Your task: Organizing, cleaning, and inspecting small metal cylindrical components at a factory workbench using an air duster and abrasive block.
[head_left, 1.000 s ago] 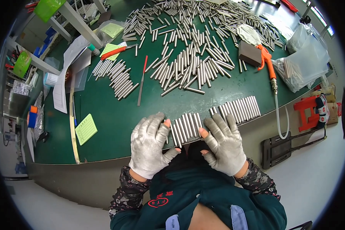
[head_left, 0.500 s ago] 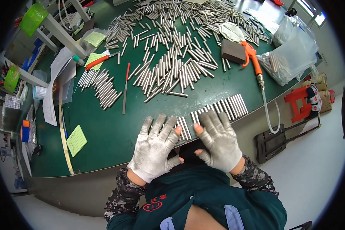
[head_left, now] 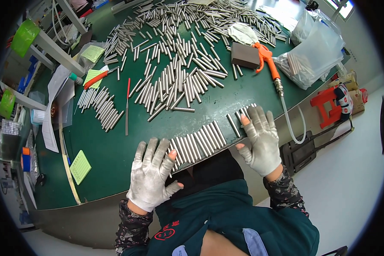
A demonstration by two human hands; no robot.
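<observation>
My left hand [head_left: 151, 173], in a worn white glove, lies flat and spread on the green table [head_left: 115, 162] at the near edge, touching the left end of a row of short metal rods [head_left: 198, 144]. My right hand [head_left: 260, 138], gloved too, lies flat with fingers apart over another group of rods [head_left: 242, 113] further right. A single rod [head_left: 232, 124] lies in the gap between the two groups. Neither hand grips anything.
A big heap of loose metal rods [head_left: 179, 72] covers the middle and far table. A smaller bundle [head_left: 100, 106] lies left, beside a thin red-tipped tool [head_left: 127, 106]. An orange air gun [head_left: 266, 57] with hose, a dark block [head_left: 245, 61] and a clear bag [head_left: 313, 51] sit right.
My hands have slid apart along the table edge: the right one moved right with part of the rod row, the left stays at the row's left end, opening a gap.
</observation>
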